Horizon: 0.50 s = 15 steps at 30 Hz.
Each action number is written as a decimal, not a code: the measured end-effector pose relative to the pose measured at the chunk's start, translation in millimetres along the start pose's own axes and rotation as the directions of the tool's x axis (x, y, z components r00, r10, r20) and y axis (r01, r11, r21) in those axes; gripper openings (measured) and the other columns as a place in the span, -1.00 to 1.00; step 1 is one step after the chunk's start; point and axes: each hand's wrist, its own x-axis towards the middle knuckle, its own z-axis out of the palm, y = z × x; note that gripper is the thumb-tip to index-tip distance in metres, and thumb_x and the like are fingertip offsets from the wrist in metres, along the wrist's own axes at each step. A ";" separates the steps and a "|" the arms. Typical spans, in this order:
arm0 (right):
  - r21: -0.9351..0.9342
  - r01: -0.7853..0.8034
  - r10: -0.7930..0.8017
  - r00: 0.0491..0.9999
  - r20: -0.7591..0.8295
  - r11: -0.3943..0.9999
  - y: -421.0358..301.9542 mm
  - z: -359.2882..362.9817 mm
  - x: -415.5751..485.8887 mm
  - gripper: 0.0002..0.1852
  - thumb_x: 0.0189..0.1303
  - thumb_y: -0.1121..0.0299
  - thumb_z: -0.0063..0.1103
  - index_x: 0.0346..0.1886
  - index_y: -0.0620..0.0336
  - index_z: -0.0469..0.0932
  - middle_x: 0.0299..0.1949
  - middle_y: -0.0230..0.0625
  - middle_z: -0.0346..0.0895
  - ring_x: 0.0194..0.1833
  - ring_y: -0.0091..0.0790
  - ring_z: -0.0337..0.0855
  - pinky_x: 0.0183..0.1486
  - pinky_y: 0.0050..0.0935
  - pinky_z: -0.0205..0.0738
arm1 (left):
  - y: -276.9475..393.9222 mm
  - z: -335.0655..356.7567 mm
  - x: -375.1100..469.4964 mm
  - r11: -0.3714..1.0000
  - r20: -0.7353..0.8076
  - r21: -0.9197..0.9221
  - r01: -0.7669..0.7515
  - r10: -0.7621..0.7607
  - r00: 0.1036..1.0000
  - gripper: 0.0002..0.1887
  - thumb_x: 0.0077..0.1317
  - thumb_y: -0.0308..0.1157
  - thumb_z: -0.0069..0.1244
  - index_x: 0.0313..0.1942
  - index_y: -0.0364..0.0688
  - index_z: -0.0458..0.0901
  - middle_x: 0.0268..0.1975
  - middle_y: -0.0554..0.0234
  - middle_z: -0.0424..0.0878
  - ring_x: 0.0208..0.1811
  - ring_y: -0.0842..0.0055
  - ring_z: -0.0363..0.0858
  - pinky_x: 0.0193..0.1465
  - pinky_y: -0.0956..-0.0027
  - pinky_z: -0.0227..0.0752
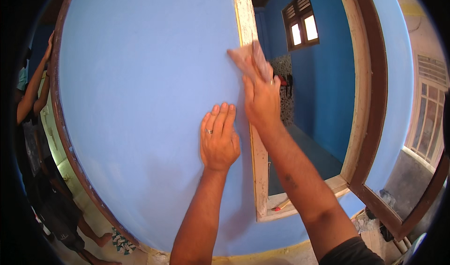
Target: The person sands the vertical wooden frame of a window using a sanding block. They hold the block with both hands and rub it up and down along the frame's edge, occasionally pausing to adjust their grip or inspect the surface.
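My right hand (263, 99) is raised at the left upright of the wooden window frame (247, 11), whose surface is pale and worn. It grips a folded sheet (242, 55), probably sandpaper, blurred and lying against the frame. My left hand (219, 140), with a ring on one finger, rests against the light blue wall (140, 89) to the left of the frame, fingers together and pointing up, holding nothing. A brush with a red-tipped handle (281, 205) lies on the sill, partly hidden by my right forearm.
The brown window sash (378, 54) stands swung out at the right. Through the opening show a blue room and a small window (301, 22). At far left, a person (45, 152) stands with raised arms by a brown door frame (58, 99). A patterned cloth (122, 242) lies below.
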 end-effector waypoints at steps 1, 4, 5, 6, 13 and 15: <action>-0.055 -0.031 0.032 0.999 0.017 0.998 5.2 5.5 12.0 -0.53 0.60 0.41 -0.07 0.48 -0.07 0.58 0.66 0.00 0.23 0.56 0.04 0.34 0.55 0.22 0.06 | 0.7 0.7 1.4 1.000 -0.007 -0.012 -0.003 0.003 1.000 -0.45 0.41 -0.50 -0.08 0.40 -0.21 0.60 0.43 0.06 0.59 0.52 0.14 0.47 0.60 -0.09 0.26; -0.031 -0.014 0.012 0.999 -0.053 0.999 -6.3 7.9 -7.9 -0.53 0.62 0.39 -0.08 0.50 -0.06 0.56 0.68 -0.04 0.22 0.59 0.03 0.31 0.55 0.33 0.00 | -1.5 0.4 -1.1 1.000 -0.015 -0.019 0.004 -0.004 1.000 -0.45 0.41 -0.52 -0.09 0.41 -0.21 0.60 0.42 0.07 0.59 0.52 0.14 0.46 0.60 -0.08 0.26; 0.012 0.011 -0.009 0.995 -0.096 1.000 -14.9 7.2 -28.5 -0.53 0.63 0.38 -0.09 0.51 -0.05 0.55 0.69 -0.06 0.20 0.61 0.02 0.29 0.55 0.36 -0.03 | -5.2 -0.8 -2.7 1.000 -0.014 -0.006 0.006 -0.006 1.000 -0.45 0.41 -0.53 -0.09 0.41 -0.20 0.60 0.42 0.08 0.60 0.52 0.14 0.46 0.60 -0.08 0.26; 0.027 -0.029 0.030 0.998 -0.052 0.999 -14.0 7.3 -62.3 -0.51 0.62 0.33 -0.10 0.53 -0.09 0.52 0.72 -0.14 0.15 0.58 0.11 0.30 0.53 0.46 -0.04 | -5.9 0.2 -5.1 1.000 -0.009 -0.005 0.004 -0.004 1.000 -0.45 0.42 -0.53 -0.09 0.41 -0.20 0.59 0.42 0.09 0.60 0.52 0.14 0.47 0.60 -0.08 0.26; 0.035 -0.213 0.209 0.973 0.100 0.976 -16.3 -17.2 -205.4 -0.49 0.63 0.27 -0.12 0.56 -0.31 0.50 0.75 -0.17 0.11 0.57 0.22 0.27 0.49 0.56 -0.05 | -0.5 6.4 1.0 1.000 -0.024 -0.017 -0.001 0.000 1.000 -0.47 0.43 -0.50 -0.08 0.41 -0.17 0.60 0.41 0.12 0.61 0.50 0.14 0.49 0.61 -0.07 0.26; 0.116 -0.160 0.153 0.986 0.064 0.980 -15.0 -11.3 -167.5 -0.49 0.64 0.28 -0.13 0.57 -0.31 0.49 0.74 -0.15 0.12 0.56 0.24 0.29 0.49 0.52 -0.01 | -3.8 1.5 -1.9 1.000 -0.017 -0.007 0.003 -0.003 1.000 -0.47 0.44 -0.50 -0.09 0.41 -0.17 0.60 0.41 0.12 0.61 0.50 0.14 0.49 0.61 -0.06 0.26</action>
